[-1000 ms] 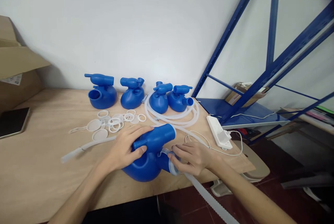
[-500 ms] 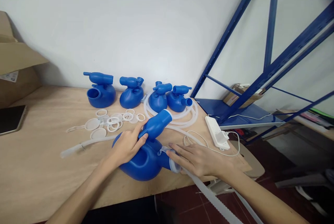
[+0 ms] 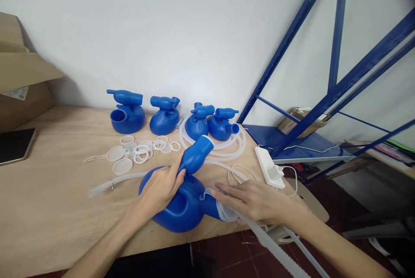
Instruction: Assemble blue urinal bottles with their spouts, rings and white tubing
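Since the frame one second back, the blue spout piece (image 3: 196,156) has swung toward the wall, and the right hand (image 3: 259,202) and bottle neck (image 3: 210,206) have shifted rightward.

Nearest the viewer, the blue bottle (image 3: 178,215) rests tilted at the table (image 3: 65,152) edge. Left hand (image 3: 158,189): partly closed, fingers and thumb gripping the spout piece's narrow end above the bottle. Right hand: loosely curled, fingers slightly spread, touching the translucent cap (image 3: 227,214) at the bottle mouth; thumb contact cannot be determined. A ribbed translucent strip (image 3: 275,247) hangs below this hand.

For good seating, it seems best to brace the bottle, keep the cap square to the mouth, press evenly around the rim and keep the strap (image 3: 206,192) untwisted.

Beyond lie flat translucent caps (image 3: 122,166) beside white rings, with a power strip (image 3: 266,163) at right. Farther back, four blue bottles (image 3: 134,120) stand near the wall (image 3: 194,31), the right pair beside coiled tubing (image 3: 244,139).
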Tool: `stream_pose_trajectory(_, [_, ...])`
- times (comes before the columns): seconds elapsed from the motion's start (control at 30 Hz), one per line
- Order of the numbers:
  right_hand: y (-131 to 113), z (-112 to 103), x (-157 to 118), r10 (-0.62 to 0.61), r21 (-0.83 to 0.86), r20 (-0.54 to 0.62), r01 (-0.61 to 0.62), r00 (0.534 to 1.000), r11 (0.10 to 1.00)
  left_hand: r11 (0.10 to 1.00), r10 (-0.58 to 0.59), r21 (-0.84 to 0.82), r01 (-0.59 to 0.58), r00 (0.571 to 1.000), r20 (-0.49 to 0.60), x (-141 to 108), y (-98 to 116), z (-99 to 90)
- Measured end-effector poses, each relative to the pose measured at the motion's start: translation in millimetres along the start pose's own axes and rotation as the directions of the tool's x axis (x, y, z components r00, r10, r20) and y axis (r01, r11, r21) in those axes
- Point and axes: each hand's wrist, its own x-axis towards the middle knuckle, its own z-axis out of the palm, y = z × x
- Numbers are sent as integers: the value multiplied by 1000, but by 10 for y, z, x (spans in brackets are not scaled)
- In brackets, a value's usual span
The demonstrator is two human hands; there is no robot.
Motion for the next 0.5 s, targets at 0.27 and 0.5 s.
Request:
stream_pose_trajectory(0.27, [26, 67, -84, 285, 534, -34, -223, 958, 815, 988, -139, 95, 118, 956, 258, 73, 107, -98])
stream_pose_trajectory(0.5, [-203, 931, 300, 716, 995, -8, -63, 698, 72, 975, -184, 178, 136, 940, 287, 89, 154, -91])
